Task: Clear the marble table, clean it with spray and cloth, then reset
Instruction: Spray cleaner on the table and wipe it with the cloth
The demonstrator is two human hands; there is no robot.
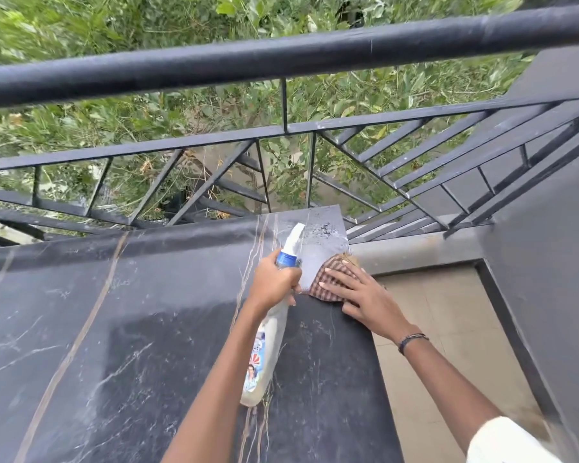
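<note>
Cloth near tabletop's far right corner under right hand's spread fingers — left hand grips spray bottle, perhaps squeezing.

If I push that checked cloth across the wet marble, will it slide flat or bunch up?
The checked cloth looks soft and crumpled under the right hand, so it would probably bunch unless pressed flat. The sprayed patch on the marble table should let it glide easily. It likely weighs little.
</note>
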